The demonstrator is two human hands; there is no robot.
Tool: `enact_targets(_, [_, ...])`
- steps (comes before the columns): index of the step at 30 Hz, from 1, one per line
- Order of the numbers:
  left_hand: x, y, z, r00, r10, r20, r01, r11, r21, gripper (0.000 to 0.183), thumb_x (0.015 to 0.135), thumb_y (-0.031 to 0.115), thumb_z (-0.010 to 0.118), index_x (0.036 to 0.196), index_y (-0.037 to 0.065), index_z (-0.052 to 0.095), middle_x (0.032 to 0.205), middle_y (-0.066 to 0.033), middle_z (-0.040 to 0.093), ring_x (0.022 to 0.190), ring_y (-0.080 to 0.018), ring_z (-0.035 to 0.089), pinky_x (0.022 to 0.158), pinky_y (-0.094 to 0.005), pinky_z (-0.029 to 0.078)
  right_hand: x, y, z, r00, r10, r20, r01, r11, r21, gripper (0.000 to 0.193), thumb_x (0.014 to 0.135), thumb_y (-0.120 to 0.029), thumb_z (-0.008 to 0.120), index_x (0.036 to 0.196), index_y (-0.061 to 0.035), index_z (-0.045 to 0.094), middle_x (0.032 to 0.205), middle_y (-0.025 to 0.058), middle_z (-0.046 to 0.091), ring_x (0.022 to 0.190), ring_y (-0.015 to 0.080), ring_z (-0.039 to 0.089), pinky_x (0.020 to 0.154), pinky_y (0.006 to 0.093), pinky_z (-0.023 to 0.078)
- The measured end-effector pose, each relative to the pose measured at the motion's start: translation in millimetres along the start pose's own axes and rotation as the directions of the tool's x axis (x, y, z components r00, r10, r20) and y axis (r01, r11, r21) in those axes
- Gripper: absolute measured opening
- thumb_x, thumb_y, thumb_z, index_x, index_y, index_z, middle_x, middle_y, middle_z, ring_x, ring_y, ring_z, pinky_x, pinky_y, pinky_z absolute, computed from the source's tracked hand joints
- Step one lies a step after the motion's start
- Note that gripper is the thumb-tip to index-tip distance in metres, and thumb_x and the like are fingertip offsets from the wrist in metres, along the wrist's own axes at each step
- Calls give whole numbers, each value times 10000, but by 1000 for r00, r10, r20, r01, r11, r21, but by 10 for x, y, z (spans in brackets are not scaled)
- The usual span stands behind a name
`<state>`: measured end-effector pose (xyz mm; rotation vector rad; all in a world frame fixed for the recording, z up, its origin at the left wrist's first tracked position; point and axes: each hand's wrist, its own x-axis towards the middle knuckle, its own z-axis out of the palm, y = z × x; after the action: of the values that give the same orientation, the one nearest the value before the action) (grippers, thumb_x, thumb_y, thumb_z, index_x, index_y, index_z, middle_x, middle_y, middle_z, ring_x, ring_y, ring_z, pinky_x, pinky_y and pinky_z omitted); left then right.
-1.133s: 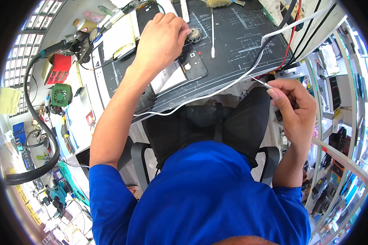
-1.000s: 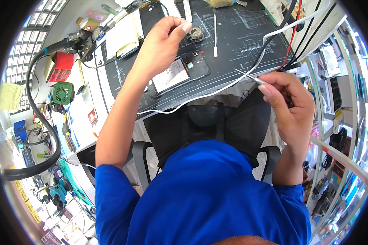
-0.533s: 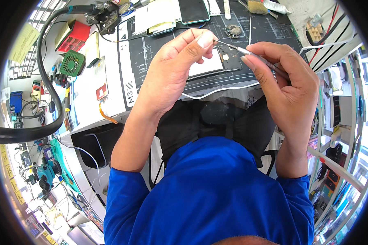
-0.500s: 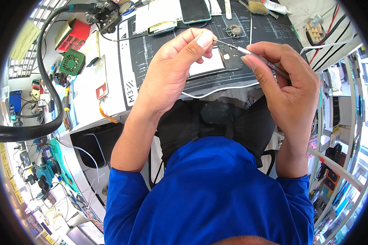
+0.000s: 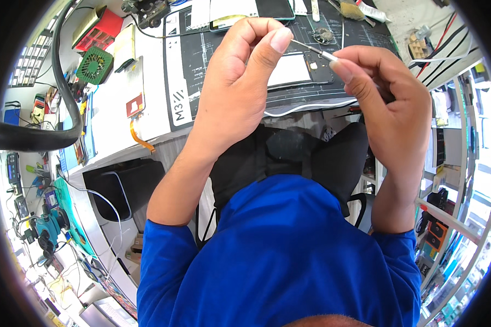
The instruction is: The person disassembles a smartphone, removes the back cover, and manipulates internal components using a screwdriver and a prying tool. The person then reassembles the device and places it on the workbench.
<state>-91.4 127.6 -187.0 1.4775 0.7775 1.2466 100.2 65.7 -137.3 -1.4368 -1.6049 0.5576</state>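
In my right hand [image 5: 393,101] is a slim precision screwdriver [image 5: 327,55], pinched between thumb and fingers, its thin shaft slanting up and left. Most of its handle is hidden in the palm. The tip reaches the thumb of my left hand [image 5: 237,82], whose thumb and index finger are pressed together. Whatever they may pinch is too small or hidden to make out. Both hands are raised over the bench. Below and between them, a flat opened device [image 5: 290,72] with a white panel and dark frame lies on a black work mat [image 5: 193,68], partly covered by my left hand.
A white cable [image 5: 311,110] runs along the bench's front edge. Farther back lie a dark phone [image 5: 273,7], a round metal part [image 5: 323,36] and a brush [image 5: 352,11]. To the left are a green fan [image 5: 94,65], a red drawer box [image 5: 99,34] and a thick black hose [image 5: 43,138].
The whole view has shifted slightly, and both hands sit a little higher in it. Less of the screwdriver's handle shows now behind my right fingers. Its tip stays at the left thumb.
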Motion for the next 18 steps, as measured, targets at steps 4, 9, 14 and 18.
enact_targets(4, [31,-113,-116,963,268,-14,-251,919,305,219,1056,253,644,1084,36,650,975,21,589,903,-81,518,850,-237,418,104,-30,-58,972,126,197,-133,991,20,236,999,-209,719,1110,-2,736,904,-18,688,802,28,553,726,200,433])
enact_targets(9, [54,-245,-397,908,388,156,-408,739,537,181,1015,212,685,1034,32,680,992,-21,661,944,-148,589,861,-283,461,329,-87,-48,957,-70,282,124,976,-181,242,974,-221,711,1071,-1,736,838,46,674,769,141,586,715,265,456])
enact_targets(14, [95,-365,-653,853,396,340,-512,506,694,127,961,173,724,984,48,711,984,-40,691,986,-225,611,922,-344,453,548,-319,105,809,-413,418,567,737,-369,172,894,-150,686,898,14,737,845,164,714,852,348,675,781,429,531])
enact_targets(18, [93,-539,-747,895,272,354,-445,474,760,147,937,181,745,990,47,716,986,-30,690,997,-235,606,964,-363,426,910,-194,383,628,-419,656,765,485,-422,140,795,-118,689,811,8,748,787,201,708,783,387,707,734,462,569])
